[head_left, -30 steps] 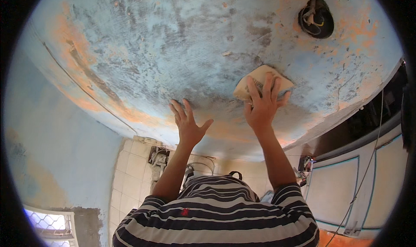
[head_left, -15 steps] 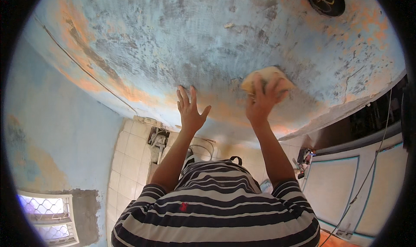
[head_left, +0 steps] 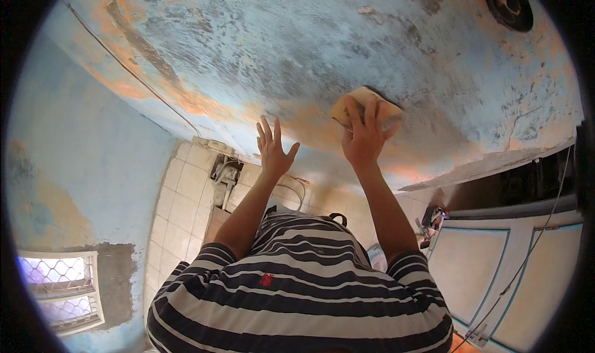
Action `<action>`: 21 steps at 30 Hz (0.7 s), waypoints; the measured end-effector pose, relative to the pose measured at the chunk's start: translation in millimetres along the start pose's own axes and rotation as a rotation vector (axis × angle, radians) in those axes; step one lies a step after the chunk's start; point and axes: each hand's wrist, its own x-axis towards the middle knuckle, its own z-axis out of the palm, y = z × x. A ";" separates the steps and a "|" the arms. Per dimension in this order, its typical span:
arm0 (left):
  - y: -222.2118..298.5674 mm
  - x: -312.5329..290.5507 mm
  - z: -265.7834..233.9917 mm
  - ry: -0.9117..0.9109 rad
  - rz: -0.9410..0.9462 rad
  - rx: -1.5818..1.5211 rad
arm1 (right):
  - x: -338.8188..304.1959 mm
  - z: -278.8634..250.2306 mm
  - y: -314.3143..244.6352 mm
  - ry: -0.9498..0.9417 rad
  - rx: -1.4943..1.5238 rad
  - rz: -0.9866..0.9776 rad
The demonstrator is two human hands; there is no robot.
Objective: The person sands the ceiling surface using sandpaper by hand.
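Observation:
Over the patchy blue, grey and orange wall (head_left: 273, 49), my right hand (head_left: 364, 143) presses a tan sheet that looks like sandpaper (head_left: 339, 111). Its fingers spread across the back of the sheet, and a dark edge shows along its far side. To the left of it, my left hand (head_left: 275, 158) is open and holds nothing. Those fingers are stretched out with the thumb apart, the tips at or close to the lower wall; whether they touch it I cannot tell.
A round black recess with wires (head_left: 509, 6) sits at the upper right. A thin cable (head_left: 124, 65) runs down the wall at left. Below are an exposed pipe cavity (head_left: 226, 173) and pale tiles (head_left: 176, 198). At lower left is a barred window (head_left: 62, 288); panelled doors (head_left: 468, 269) stand at right.
My right hand has slid the sandpaper to the left and lower across the wall. My left hand stays open, a little farther left against the wall. The whole view has shifted and tilted.

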 end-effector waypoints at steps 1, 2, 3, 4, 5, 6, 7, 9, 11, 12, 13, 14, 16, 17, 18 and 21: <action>-5.0 -2.1 -5.3 -0.004 -0.035 -0.011 | 1.2 -4.0 -6.0 -0.004 0.018 0.084; -10.2 -2.2 -10.5 0.004 -0.036 -0.008 | 3.9 -2.3 -9.3 0.000 0.024 0.080; -16.0 -1.4 -16.1 0.029 -0.058 -0.014 | 7.4 0.4 -10.8 0.121 0.003 0.142; -18.5 2.6 -20.7 0.052 -0.072 -0.027 | 11.1 1.1 -10.2 0.246 -0.026 0.208; -25.7 5.1 -25.1 0.060 -0.070 -0.025 | 9.5 4.7 -14.0 0.253 -0.021 0.205; -33.1 8.2 -29.4 0.117 -0.074 -0.062 | 3.3 9.9 -19.0 0.094 -0.049 0.147; -39.7 12.6 -32.8 0.172 -0.075 -0.103 | -3.6 16.7 -24.5 -0.064 -0.082 0.090; -47.7 27.4 -40.2 0.188 -0.086 -0.142 | -21.4 44.4 -37.5 -0.092 -0.059 0.064; -66.9 36.0 -53.2 0.217 -0.113 -0.169 | -21.5 57.0 -67.6 -0.125 -0.018 0.022; -76.8 41.8 -58.2 0.237 -0.153 -0.176 | -15.7 61.2 -83.3 -0.117 -0.001 0.030; -84.5 47.1 -61.5 0.251 -0.193 -0.186 | -8.7 64.2 -94.5 -0.113 0.012 0.042; -93.4 51.9 -68.2 0.256 -0.176 -0.183 | 12.6 58.3 -110.7 -0.108 0.013 0.035; -106.7 58.5 -83.2 0.245 -0.177 -0.191 | 73.7 37.0 -135.4 0.012 -0.036 -0.077; -113.9 67.2 -93.4 0.232 -0.178 -0.192 | 111.8 17.4 -154.2 0.077 -0.048 -0.098; -123.2 77.5 -104.0 0.237 -0.168 -0.197 | 151.8 -6.6 -176.0 0.140 -0.060 -0.117; -145.6 95.5 -131.1 0.350 -0.092 -0.287 | 245.5 -57.1 -225.6 0.345 -0.063 -0.044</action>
